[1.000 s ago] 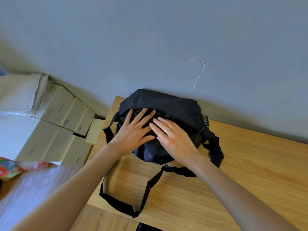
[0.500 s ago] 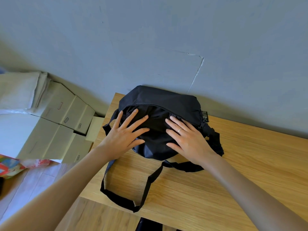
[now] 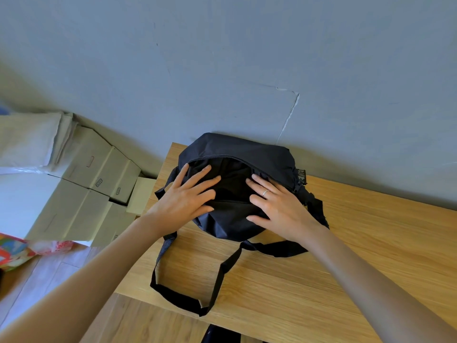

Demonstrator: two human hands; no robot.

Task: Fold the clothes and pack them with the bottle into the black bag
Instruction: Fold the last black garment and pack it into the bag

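While the black bag [image 3: 247, 149] lies on the worktop [image 3: 371, 243] | left hand [image 3: 184, 201] spread flat on it | right hand [image 3: 279, 209] likewise, fingers straight

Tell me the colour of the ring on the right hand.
Silver, on a finger of the right hand; ring in the head view.

A home room, likely storage or bedroom: stacked cardboard boxes [image 3: 94, 174] at left, wooden bench [image 3: 371, 256] against a cracked grey wall [image 3: 222, 70], wood-plank floor [image 3: 49, 273].
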